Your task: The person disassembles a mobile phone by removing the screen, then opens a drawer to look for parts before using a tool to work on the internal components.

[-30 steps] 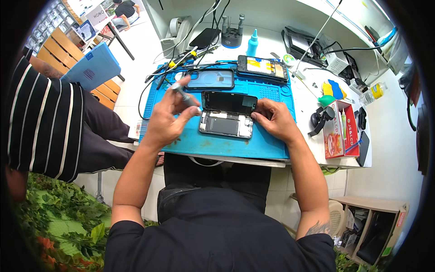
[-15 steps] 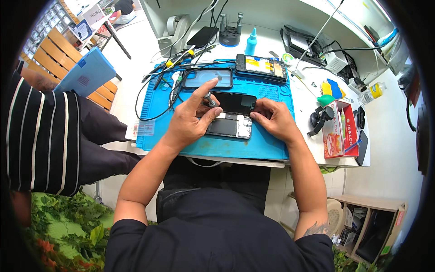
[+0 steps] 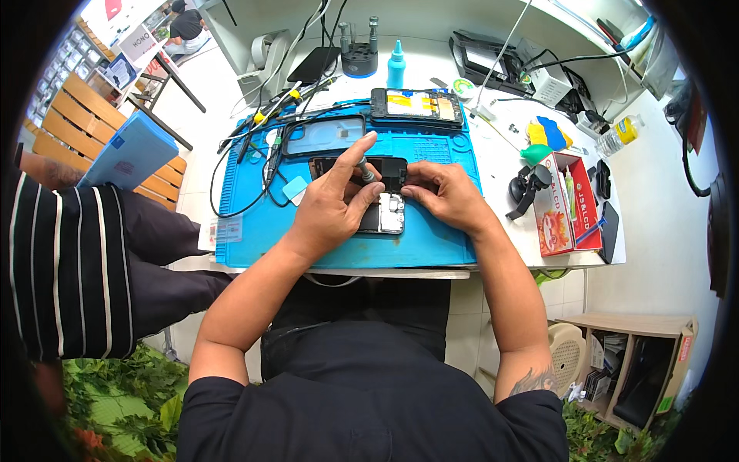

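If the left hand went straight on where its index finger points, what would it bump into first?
Probably the opened phone at the back of the blue mat, though depth is unclear and the left hand might pass above it.

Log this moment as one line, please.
left hand: holding grey tool | right hand: at right edge of opened phone | phone: on blue mat

Screwdriver (image 3: 367,172) smooth, metallic; phone screen (image 3: 395,171) glossy; mat (image 3: 431,245) matt, rubbery; chair (image 3: 92,102) wood.
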`<state>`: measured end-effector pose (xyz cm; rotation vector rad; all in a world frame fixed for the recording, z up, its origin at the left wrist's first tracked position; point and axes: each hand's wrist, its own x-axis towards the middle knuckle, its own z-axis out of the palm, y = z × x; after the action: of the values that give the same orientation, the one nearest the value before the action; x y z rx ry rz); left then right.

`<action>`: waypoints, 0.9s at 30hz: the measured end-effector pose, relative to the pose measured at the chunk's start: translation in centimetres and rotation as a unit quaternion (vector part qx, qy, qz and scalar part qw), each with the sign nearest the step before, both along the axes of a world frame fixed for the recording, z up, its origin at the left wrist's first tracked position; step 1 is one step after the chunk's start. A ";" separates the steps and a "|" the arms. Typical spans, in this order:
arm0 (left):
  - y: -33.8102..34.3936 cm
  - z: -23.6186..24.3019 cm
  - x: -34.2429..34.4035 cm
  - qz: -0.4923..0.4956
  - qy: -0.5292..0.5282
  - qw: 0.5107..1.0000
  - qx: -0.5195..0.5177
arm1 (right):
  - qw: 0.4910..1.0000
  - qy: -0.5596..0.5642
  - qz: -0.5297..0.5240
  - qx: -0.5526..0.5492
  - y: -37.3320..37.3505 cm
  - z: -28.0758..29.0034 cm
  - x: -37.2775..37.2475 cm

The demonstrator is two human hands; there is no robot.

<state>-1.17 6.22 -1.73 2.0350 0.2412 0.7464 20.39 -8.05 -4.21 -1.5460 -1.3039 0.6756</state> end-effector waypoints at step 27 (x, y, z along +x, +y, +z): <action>0.1 1.4 0.4 -0.025 -0.041 0.984 0.173 | 0.998 -0.054 0.004 0.007 0.1 0.3 0.1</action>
<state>-0.73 6.34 -0.31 2.3199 0.0119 0.8854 20.50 -7.98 -3.87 -1.5847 -1.3940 0.5929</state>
